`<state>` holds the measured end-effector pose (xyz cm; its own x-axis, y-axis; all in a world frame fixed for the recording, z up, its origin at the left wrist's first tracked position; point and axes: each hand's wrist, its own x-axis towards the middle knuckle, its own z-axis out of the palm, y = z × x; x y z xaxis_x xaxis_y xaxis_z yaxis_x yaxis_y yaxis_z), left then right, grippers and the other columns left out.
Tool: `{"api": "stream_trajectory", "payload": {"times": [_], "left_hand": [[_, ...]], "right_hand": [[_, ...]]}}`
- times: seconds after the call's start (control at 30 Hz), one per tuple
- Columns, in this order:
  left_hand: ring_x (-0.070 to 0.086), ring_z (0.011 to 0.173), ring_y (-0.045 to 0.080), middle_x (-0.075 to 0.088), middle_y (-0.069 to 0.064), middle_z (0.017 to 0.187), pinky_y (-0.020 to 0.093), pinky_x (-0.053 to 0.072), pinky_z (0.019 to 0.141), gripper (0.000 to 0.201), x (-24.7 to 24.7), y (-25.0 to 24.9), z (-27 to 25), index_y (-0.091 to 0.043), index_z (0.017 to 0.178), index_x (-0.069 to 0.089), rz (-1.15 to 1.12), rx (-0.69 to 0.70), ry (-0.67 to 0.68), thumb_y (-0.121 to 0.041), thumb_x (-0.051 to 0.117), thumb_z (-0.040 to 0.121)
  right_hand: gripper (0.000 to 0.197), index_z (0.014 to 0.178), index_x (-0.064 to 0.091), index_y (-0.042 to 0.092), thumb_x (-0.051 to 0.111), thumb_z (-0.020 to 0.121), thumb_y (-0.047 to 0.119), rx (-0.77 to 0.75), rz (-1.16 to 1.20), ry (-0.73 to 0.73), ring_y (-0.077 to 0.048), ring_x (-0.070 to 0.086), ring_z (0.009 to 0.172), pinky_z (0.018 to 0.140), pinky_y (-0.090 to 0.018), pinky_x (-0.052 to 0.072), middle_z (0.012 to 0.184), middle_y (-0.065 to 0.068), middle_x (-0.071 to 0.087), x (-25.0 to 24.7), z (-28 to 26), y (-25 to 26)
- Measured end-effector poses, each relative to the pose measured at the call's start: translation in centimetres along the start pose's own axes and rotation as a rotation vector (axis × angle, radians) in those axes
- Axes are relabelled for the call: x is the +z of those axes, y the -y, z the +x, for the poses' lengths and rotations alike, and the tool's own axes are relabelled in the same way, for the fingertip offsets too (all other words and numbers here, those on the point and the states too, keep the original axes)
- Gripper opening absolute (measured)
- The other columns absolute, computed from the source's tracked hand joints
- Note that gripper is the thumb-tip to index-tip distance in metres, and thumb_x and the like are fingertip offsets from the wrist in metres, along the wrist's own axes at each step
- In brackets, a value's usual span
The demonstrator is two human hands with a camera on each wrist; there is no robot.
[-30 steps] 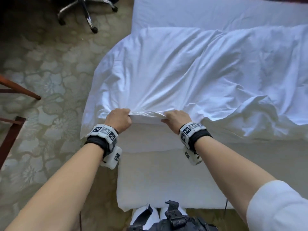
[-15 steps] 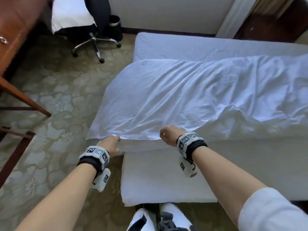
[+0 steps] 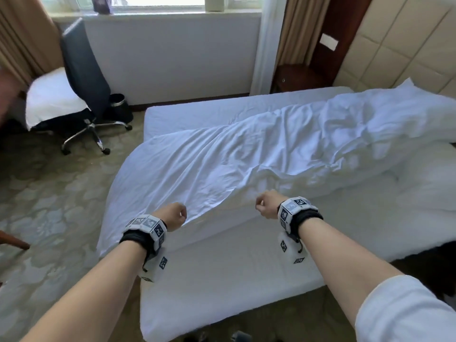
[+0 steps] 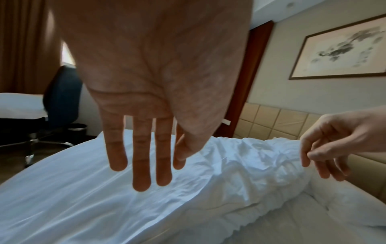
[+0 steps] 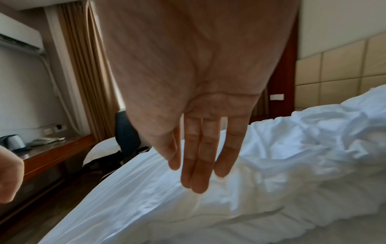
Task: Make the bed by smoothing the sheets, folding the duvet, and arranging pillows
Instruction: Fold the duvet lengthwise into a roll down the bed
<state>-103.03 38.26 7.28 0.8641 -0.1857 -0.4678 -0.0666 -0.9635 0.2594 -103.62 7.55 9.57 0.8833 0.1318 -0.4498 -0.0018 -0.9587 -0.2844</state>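
Observation:
A crumpled white duvet point(image 3: 222, 164) lies slantwise across the bed, its near left corner hanging over the side. Below it shows the white sheet on the mattress point(image 3: 222, 280). My left hand point(image 3: 172, 215) hovers just above the duvet's near edge and holds nothing. In the left wrist view its fingers point(image 4: 142, 165) hang straight over the duvet point(image 4: 83, 206). My right hand point(image 3: 267, 204) hovers beside it, empty too. Its fingers point(image 5: 200, 156) are straight in the right wrist view. A white pillow point(image 3: 51, 97) rests on the office chair point(image 3: 84, 67).
The chair and a black bin point(image 3: 121, 104) stand by the window wall, left of the bed. A wooden nightstand point(image 3: 296, 75) and a padded headboard point(image 3: 407, 45) are at the far right. Patterned carpet point(image 3: 49, 193) lies on the left. A wooden desk point(image 5: 52, 153) carries a kettle.
Both hands let go of the duvet's near edge, which they gripped a second ago, and now hover open above it. The duvet has settled onto the bed. My view has tilted up.

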Motion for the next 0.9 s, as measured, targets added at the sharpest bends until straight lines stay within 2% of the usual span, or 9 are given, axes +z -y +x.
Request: {"api": "stream_trajectory", "payload": {"times": [0.07, 0.13, 0.27, 0.4, 0.57, 0.67, 0.77, 0.9], "left_hand": [[0.062, 0.093, 0.023, 0.065, 0.001, 0.103, 0.031, 0.051, 0.079, 0.021, -0.2, -4.5, 0.3, -0.026, 0.092, 0.064, 0.021, 0.029, -0.021, -0.015, 0.046, 0.09], [0.064, 0.094, 0.024, 0.067, 0.001, 0.1, 0.034, 0.053, 0.083, 0.019, 0.2, -9.2, 1.0, -0.03, 0.083, 0.059, 0.039, 0.064, -0.025, -0.017, 0.046, 0.088], [0.064, 0.096, 0.024, 0.067, 0.001, 0.102, 0.034, 0.053, 0.083, 0.022, 2.1, -19.4, 2.2, -0.024, 0.093, 0.065, 0.111, 0.149, -0.019, -0.014, 0.046, 0.088], [0.064, 0.093, 0.022, 0.069, 0.0, 0.099, 0.03, 0.052, 0.08, 0.024, 4.2, -28.5, 3.8, -0.024, 0.091, 0.064, 0.17, 0.26, 0.012, -0.015, 0.043, 0.088], [0.065, 0.09, 0.022, 0.068, -0.001, 0.092, 0.035, 0.056, 0.081, 0.026, 5.1, -38.1, 6.3, -0.025, 0.082, 0.064, 0.213, 0.389, 0.015, -0.011, 0.042, 0.084], [0.065, 0.089, 0.023, 0.068, 0.0, 0.091, 0.037, 0.056, 0.08, 0.027, 5.4, -43.2, 8.4, -0.022, 0.085, 0.065, 0.26, 0.451, 0.034, -0.01, 0.041, 0.084], [0.065, 0.089, 0.024, 0.067, 0.001, 0.094, 0.037, 0.056, 0.081, 0.029, 6.2, -48.6, 10.6, -0.024, 0.083, 0.066, 0.281, 0.521, 0.015, -0.01, 0.042, 0.083], [0.065, 0.089, 0.025, 0.069, 0.001, 0.089, 0.037, 0.056, 0.08, 0.029, 7.8, -55.4, 14.5, -0.02, 0.084, 0.069, 0.276, 0.591, 0.033, -0.011, 0.042, 0.08]], "right_hand": [[0.016, 0.085, 0.065, 0.024, 0.053, 0.091, 0.017, 0.024, 0.011, -0.036, -0.028, 0.069, 0.095, 0.085, -0.031, 0.054, 0.1, -0.01, 0.073, -1.6, -1.9, -4.1], [0.016, 0.085, 0.068, 0.025, 0.054, 0.09, 0.019, 0.054, 0.015, -0.068, -0.028, 0.069, 0.093, 0.084, -0.033, 0.055, 0.098, -0.009, 0.073, -2.9, -4.0, -8.5], [0.016, 0.093, 0.071, 0.023, 0.055, 0.091, 0.022, 0.147, 0.026, -0.127, -0.026, 0.067, 0.094, 0.085, -0.034, 0.054, 0.1, -0.005, 0.071, -4.3, -8.4, -18.0], [0.014, 0.094, 0.07, 0.027, 0.056, 0.089, 0.026, 0.286, 0.048, -0.172, -0.028, 0.066, 0.1, 0.087, -0.035, 0.053, 0.106, -0.003, 0.07, -4.9, -12.6, -26.5], [0.016, 0.094, 0.072, 0.023, 0.057, 0.09, 0.023, 0.374, 0.096, -0.255, -0.029, 0.067, 0.098, 0.087, -0.034, 0.054, 0.103, -0.006, 0.072, -6.6, -16.2, -34.1], [0.017, 0.094, 0.072, 0.025, 0.056, 0.09, 0.023, 0.416, 0.114, -0.299, -0.029, 0.067, 0.097, 0.085, -0.034, 0.054, 0.101, -0.006, 0.072, -7.5, -17.6, -37.8], [0.017, 0.093, 0.071, 0.028, 0.055, 0.089, 0.026, 0.457, 0.135, -0.302, -0.027, 0.066, 0.095, 0.084, -0.034, 0.054, 0.101, -0.002, 0.072, -8.0, -18.0, -41.5], [0.018, 0.095, 0.07, 0.03, 0.053, 0.09, 0.027, 0.511, 0.15, -0.292, -0.026, 0.065, 0.097, 0.083, -0.033, 0.053, 0.103, 0.0, 0.07, -9.3, -17.0, -47.1]]}}
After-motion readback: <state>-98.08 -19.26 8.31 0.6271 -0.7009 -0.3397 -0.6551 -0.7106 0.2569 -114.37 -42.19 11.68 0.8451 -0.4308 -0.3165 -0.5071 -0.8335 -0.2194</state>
